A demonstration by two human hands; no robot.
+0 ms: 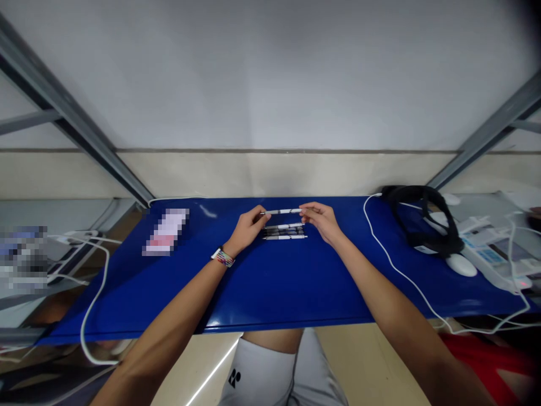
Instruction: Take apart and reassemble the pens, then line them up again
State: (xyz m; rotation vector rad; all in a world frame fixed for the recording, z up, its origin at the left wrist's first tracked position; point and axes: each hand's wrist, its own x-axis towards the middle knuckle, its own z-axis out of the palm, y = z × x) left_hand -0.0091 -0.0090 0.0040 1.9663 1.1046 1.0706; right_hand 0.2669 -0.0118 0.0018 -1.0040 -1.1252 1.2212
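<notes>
A slim white pen with dark marks lies level between my two hands, toward the back of the blue table. My left hand pinches its left end between thumb and fingers. At the other end, the fingertips of my right hand are closed on it. Just nearer to me, several similar pens lie side by side in a stack of rows, some white and some darker. One white pen forms the nearest row. A patterned band circles my left wrist.
A blurred pink-and-white item lies at the left. On the right are a black headset-like band, a white rounded device and a white cable. Grey metal posts flank the table, with a wall behind.
</notes>
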